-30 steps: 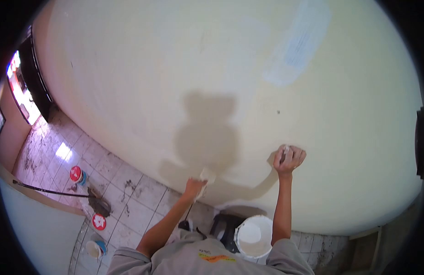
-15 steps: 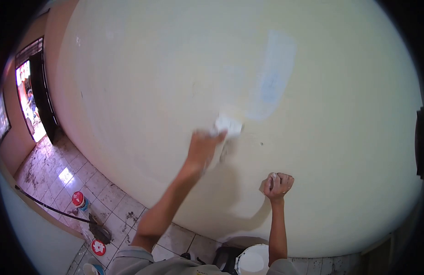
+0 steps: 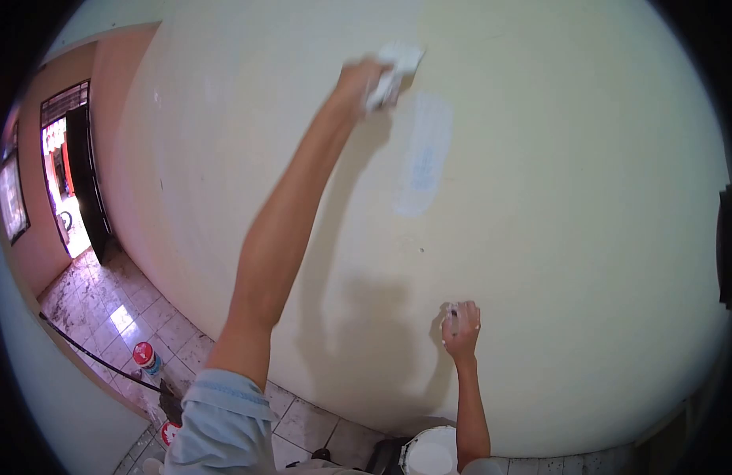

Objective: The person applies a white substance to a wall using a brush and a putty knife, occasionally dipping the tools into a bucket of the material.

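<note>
My left hand [image 3: 363,82] is raised high on the cream wall [image 3: 540,198], its fingers wrapped round a whitish flat scraper [image 3: 401,63] whose edge lies at or near the wall. A pale bluish-white patch [image 3: 425,154] shows on the wall just below and to the right of it. Lower right, my right hand [image 3: 461,328] is closed near the wall, with white smears on the fingers and something small and dark between them that I cannot make out. A small dark spot [image 3: 421,250] marks the wall between the two hands.
A white bucket [image 3: 431,453] stands at the wall's foot beside a dark object. On the tiled floor [image 3: 164,323] at left are a red-lidded container [image 3: 145,356] and a dark hose [image 3: 97,361]. Farther back, a dark door [image 3: 87,170] stands open.
My left hand has swept up the wall with the scraper, from below the pale patch to above it. My right hand has shifted slightly left, and the view has moved.
</note>
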Demonstrator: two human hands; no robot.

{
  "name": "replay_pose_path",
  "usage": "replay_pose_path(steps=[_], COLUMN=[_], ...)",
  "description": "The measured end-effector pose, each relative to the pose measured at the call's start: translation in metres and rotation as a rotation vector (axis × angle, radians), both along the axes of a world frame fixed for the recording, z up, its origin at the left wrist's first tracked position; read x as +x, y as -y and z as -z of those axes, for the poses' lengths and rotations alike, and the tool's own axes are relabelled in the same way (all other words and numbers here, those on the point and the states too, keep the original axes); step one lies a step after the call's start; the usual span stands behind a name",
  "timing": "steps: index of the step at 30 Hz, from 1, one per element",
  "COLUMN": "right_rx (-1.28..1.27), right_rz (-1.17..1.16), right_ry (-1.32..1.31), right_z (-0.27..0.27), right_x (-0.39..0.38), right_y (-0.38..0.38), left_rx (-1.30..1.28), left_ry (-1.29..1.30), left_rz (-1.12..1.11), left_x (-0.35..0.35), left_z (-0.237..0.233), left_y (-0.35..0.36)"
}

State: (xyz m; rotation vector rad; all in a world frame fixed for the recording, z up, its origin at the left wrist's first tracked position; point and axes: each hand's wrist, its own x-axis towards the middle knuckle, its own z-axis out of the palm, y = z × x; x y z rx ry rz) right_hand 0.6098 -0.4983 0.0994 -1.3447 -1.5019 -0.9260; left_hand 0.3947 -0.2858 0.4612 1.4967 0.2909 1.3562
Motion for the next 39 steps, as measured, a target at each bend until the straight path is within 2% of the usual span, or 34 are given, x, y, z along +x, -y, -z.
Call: replay_pose_path(steps=[1, 2, 5, 6, 8, 9, 12, 13, 15, 18, 20, 21, 22, 23, 24, 27, 28, 30, 31, 33, 34, 35, 37, 39], right_rx=[-0.033, -0.070, -0.189, -0.247, -0.344, -0.338, -0.334, -0.348, -0.377, -0.388, -0.373, -0.369, -0.364, -0.357, -0.349, -0.338, -0.342, -0.344, -0.343, -0.321, -0.312, -0.302, -0.304, -0.313], right_rz=[-0.020, -0.039, -0.154, -0.154, -0.159, -0.168, -0.153, -0.137, -0.100, -0.040, -0.004, 0.009, 0.019, 0.030, 0.027, 0.020, 0.010, -0.030, -0.060, -0.115, -0.136, -0.159, -0.159, -0.097], right_ry=[-0.036, -0.075, -0.359, -0.347, -0.312, -0.321, -0.367, -0.394, -0.444, -0.505, -0.545, -0.547, -0.550, -0.554, -0.555, -0.551, -0.554, -0.564, -0.567, -0.547, -0.525, -0.501, -0.422, -0.297], right_z=[0.005, 0.012, 0.034, 0.035, 0.026, 0.026, 0.037, 0.040, 0.048, 0.053, 0.052, 0.050, 0.047, 0.044, 0.043, 0.037, 0.037, 0.035, 0.032, 0.021, 0.014, 0.010, 0.002, -0.013], right_x=[0.000, 0.001, -0.004, -0.009, -0.018, -0.019, -0.019, -0.020, -0.019, -0.015, -0.017, -0.021, -0.025, -0.028, -0.032, -0.042, -0.045, -0.053, -0.058, -0.063, -0.067, -0.071, -0.080, -0.093], right_y=[0.012, 0.024, 0.052, 0.061, 0.074, 0.078, 0.099, 0.108, 0.128, 0.143, 0.146, 0.146, 0.144, 0.141, 0.138, 0.130, 0.126, 0.120, 0.117, 0.109, 0.107, 0.107, 0.098, 0.079], left_rx=[-0.058, -0.130, -0.419, -0.530, -0.680, -0.710, -0.609, -0.588, -0.485, -0.223, 0.050, 0.212, 0.452, 0.333, 0.316, 0.197, 0.151, 0.113, 0.001, -0.094, -0.157, -0.218, -0.359, -0.728], left_ry=[0.033, -0.026, -0.169, -0.230, -0.331, -0.367, -0.400, -0.386, -0.364, -0.314, -0.284, -0.341, -0.426, -0.202, -0.183, -0.124, -0.135, -0.047, 0.028, -0.172, -0.246, -0.319, -0.505, -0.359], left_rz=[0.045, -0.014, 0.023, -0.009, 0.034, 0.085, 0.010, 0.029, 0.123, 0.117, 0.160, 0.046, 0.119, 0.362, 0.253, 0.225, 0.218, 0.076, 0.167, 0.009, 0.021, 0.031, -0.112, 0.235], left_x=[0.003, -0.002, -0.017, -0.022, -0.039, -0.045, -0.043, -0.038, -0.029, -0.022, -0.020, -0.021, -0.021, 0.034, 0.012, 0.026, 0.030, 0.035, 0.028, 0.027, 0.028, 0.032, 0.039, -0.004], left_z=[0.038, 0.083, 0.247, 0.301, 0.371, 0.387, 0.353, 0.327, 0.249, 0.112, 0.026, -0.015, -0.054, -0.107, -0.124, -0.135, -0.110, -0.027, 0.027, 0.137, 0.198, 0.268, 0.402, 0.383], left_y=[-0.009, 0.001, 0.008, 0.012, 0.038, 0.037, 0.029, 0.022, 0.006, 0.006, 0.003, 0.011, -0.004, -0.086, -0.034, -0.025, -0.023, -0.018, -0.002, 0.019, 0.022, 0.018, 0.012, 0.084])
